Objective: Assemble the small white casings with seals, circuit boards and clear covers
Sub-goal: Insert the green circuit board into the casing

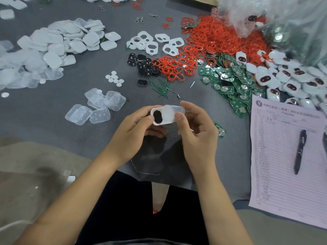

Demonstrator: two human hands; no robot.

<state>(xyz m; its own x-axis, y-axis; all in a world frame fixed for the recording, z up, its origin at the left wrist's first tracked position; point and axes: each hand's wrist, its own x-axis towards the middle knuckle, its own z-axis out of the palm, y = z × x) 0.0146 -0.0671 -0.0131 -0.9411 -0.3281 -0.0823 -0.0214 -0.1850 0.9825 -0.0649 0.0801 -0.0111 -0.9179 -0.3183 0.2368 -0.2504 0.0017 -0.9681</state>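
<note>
Near the table's front edge, my left hand (136, 128) grips a small white casing (154, 123) with a black oval pad showing in its opening. My right hand (196, 129) pinches a clear cover (172, 111) lying over the casing's right half. Red seals (208, 41) are heaped at the back right. Beside them lie green circuit boards (230, 82). Empty white casings (155, 43) sit at the back centre. Loose clear covers (99, 108) lie to the left of my hands.
A big pile of white covers (58, 45) fills the back left. Black pads (145, 65) and small white discs (115, 78) lie mid-table. Finished casings (292, 76) pile up at the right, below plastic bags (265, 16). A printed sheet (279, 174) with a black pen (300, 151) covers the right edge.
</note>
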